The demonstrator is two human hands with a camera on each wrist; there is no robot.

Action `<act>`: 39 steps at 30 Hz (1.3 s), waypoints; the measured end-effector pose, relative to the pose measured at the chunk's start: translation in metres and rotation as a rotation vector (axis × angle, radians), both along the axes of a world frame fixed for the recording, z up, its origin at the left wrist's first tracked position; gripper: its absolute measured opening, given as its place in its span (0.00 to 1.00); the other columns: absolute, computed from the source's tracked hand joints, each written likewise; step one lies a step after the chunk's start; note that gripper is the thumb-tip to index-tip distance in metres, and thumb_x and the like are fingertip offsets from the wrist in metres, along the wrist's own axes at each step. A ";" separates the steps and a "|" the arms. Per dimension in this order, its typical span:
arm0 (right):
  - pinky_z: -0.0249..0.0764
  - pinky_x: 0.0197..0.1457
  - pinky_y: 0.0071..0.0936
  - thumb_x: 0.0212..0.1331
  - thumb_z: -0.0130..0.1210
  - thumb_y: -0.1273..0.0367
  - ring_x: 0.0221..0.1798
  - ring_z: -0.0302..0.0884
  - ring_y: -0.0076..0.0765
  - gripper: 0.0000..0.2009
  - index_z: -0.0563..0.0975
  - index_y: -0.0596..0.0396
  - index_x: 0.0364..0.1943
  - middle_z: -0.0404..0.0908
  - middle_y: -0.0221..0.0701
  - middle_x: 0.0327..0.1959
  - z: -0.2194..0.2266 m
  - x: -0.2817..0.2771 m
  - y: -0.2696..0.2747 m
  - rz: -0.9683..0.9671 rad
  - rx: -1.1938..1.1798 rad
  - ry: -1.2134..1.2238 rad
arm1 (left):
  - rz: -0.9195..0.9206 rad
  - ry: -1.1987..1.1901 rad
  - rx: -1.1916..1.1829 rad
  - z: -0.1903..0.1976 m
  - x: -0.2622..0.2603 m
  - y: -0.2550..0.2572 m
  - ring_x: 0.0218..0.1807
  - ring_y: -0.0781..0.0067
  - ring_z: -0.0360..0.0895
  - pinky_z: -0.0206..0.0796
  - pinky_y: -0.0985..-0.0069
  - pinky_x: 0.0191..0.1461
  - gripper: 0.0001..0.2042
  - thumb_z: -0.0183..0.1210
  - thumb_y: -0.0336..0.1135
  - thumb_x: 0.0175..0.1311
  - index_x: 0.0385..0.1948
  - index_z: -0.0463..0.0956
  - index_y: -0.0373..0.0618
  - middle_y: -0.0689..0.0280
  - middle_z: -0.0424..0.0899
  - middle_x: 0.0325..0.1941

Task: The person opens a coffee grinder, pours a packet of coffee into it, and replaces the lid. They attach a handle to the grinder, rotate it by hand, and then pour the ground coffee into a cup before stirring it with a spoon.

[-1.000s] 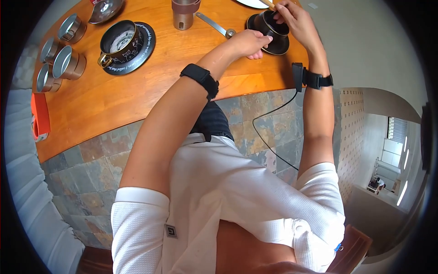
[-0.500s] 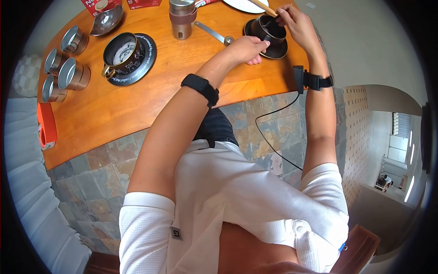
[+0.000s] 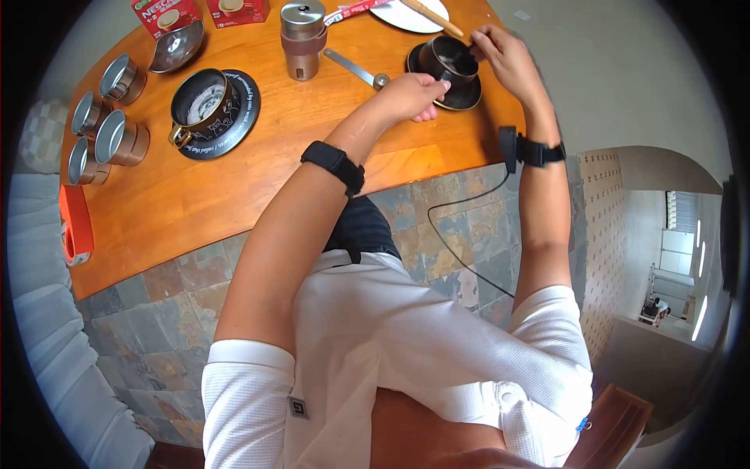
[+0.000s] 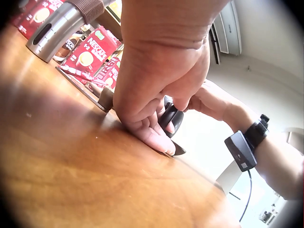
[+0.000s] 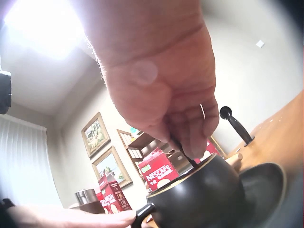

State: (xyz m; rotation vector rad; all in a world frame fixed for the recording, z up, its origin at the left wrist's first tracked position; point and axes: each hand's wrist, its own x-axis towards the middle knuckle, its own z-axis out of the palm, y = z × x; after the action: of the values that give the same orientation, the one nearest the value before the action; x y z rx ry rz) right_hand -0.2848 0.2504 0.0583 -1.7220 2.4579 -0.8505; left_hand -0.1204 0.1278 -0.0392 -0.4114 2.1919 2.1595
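Observation:
A black cup (image 5: 194, 202) with a gold-edged rim stands on a black saucer (image 3: 466, 102) near the table's right edge. My left hand (image 3: 414, 95) pinches its small handle (image 5: 142, 214) between thumb and fingers. Over the rim, my right hand (image 3: 508, 64) pinches a thin dark stem (image 5: 191, 161), perhaps a spoon handle, that dips into the cup. The lower end of the stem is hidden inside. Close behind my left hand lies a metal measuring spoon (image 3: 351, 67) with a long flat handle.
A steel tumbler (image 3: 302, 59) and red NESCAFE boxes (image 3: 164, 16) stand farther back. To the left are a patterned black cup (image 3: 191, 117) on a lettered saucer (image 3: 248, 109), several metal cups (image 3: 123, 141), a metal bowl (image 3: 176, 48) and orange tape (image 3: 74, 227). A wooden stick (image 3: 430, 14) crosses a white plate (image 3: 406, 19).
My right fingertips have shifted from over the cup's opening toward its right rim. My left hand stays at the handle. The head view has tilted, showing more of the table's back.

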 end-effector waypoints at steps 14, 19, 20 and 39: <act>0.78 0.40 0.25 0.74 0.50 0.62 0.33 0.84 0.27 0.14 0.79 0.60 0.41 0.84 0.31 0.27 -0.001 -0.001 0.008 -0.107 -0.018 -0.035 | -0.001 -0.011 0.035 0.002 0.001 0.000 0.25 0.77 0.78 0.72 0.79 0.30 0.21 0.53 0.53 0.73 0.39 0.78 0.41 0.64 0.83 0.26; 0.79 0.39 0.28 0.74 0.49 0.63 0.32 0.84 0.29 0.14 0.78 0.61 0.40 0.85 0.33 0.27 0.008 0.025 0.008 -0.023 0.009 -0.209 | -0.004 -0.011 0.048 0.002 0.000 -0.001 0.25 0.77 0.78 0.72 0.79 0.30 0.20 0.53 0.53 0.73 0.39 0.78 0.41 0.65 0.82 0.25; 0.79 0.38 0.29 0.74 0.49 0.63 0.32 0.84 0.30 0.14 0.78 0.61 0.40 0.85 0.33 0.28 0.008 0.031 0.004 0.038 -0.006 -0.286 | -0.003 -0.012 0.047 0.003 0.001 0.000 0.25 0.77 0.78 0.72 0.79 0.30 0.20 0.53 0.53 0.73 0.39 0.78 0.41 0.65 0.82 0.25; 0.78 0.42 0.25 0.75 0.48 0.63 0.35 0.84 0.27 0.14 0.79 0.61 0.42 0.85 0.32 0.29 -0.008 0.010 -0.004 -0.031 -0.094 -0.094 | 0.015 0.003 -0.018 0.008 0.006 0.003 0.27 0.76 0.80 0.74 0.79 0.31 0.22 0.52 0.53 0.73 0.42 0.79 0.37 0.62 0.84 0.28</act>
State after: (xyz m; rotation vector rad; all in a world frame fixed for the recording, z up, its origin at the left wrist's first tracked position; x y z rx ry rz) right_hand -0.2752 0.2461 0.0500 -1.6348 2.4265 -1.0404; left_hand -0.1149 0.1304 -0.0314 -0.4269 2.2186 2.1514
